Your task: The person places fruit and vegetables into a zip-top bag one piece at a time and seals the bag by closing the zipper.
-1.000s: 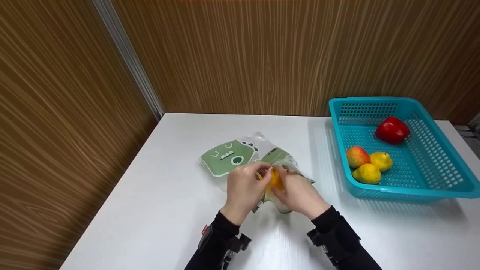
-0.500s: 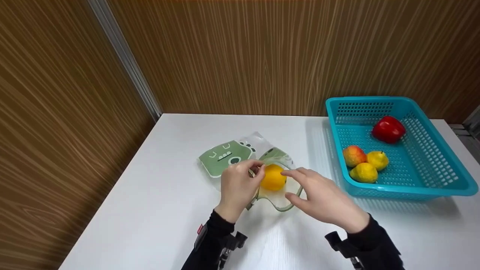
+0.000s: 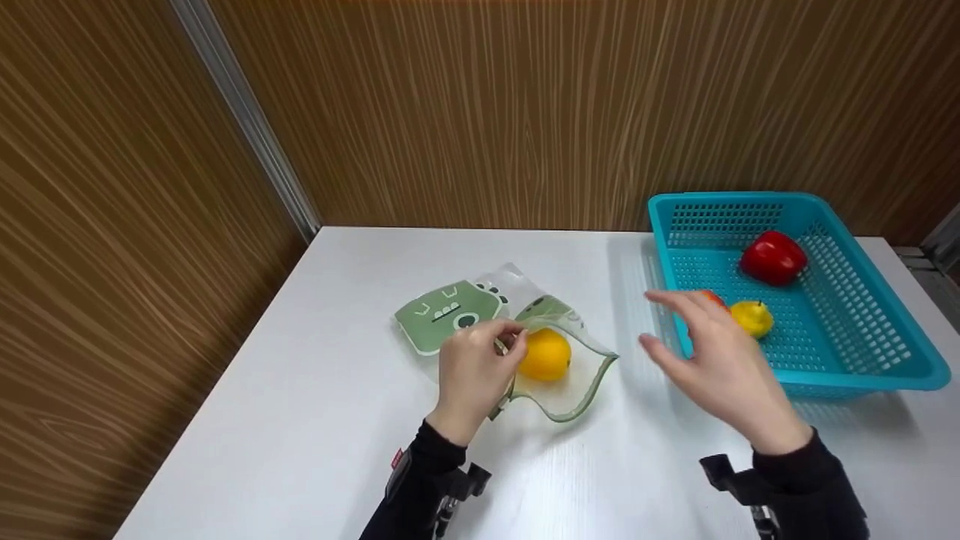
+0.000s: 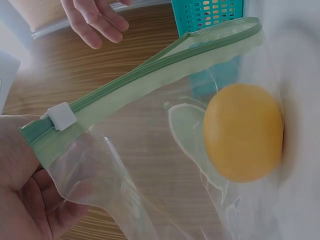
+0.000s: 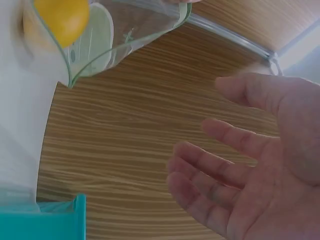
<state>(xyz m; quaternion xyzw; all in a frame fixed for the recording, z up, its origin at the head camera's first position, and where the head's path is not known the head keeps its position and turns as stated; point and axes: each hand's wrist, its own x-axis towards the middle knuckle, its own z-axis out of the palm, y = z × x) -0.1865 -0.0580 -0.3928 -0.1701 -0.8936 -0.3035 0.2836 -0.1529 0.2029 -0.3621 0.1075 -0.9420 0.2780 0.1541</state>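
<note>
A clear zip bag (image 3: 592, 390) with a green rim stands with its mouth apart on the white table. Inside it sits an orange (image 3: 547, 355). My left hand (image 3: 474, 379) pinches the bag's left rim, near a white slider (image 4: 62, 116) in the left wrist view. To the right, my right hand (image 3: 724, 367) is raised with fingers spread and holds nothing, between the bag and a turquoise basket (image 3: 847, 379). A green cartoon-face print (image 3: 450, 316) on clear plastic lies flat behind the left hand; whether it belongs to the same bag, I cannot tell.
In the basket lie a red bell pepper (image 3: 774, 258), a yellow pear (image 3: 751, 319) and a reddish fruit (image 3: 714, 298), partly hidden by the right hand. Wood-grain panels (image 3: 487, 112) bound the table (image 3: 315, 397) at the back and left.
My right hand has let go of the orange and moved right, out of the bag and towards the basket, its fingers spreading. The left hand keeps its pinch on the rim.
</note>
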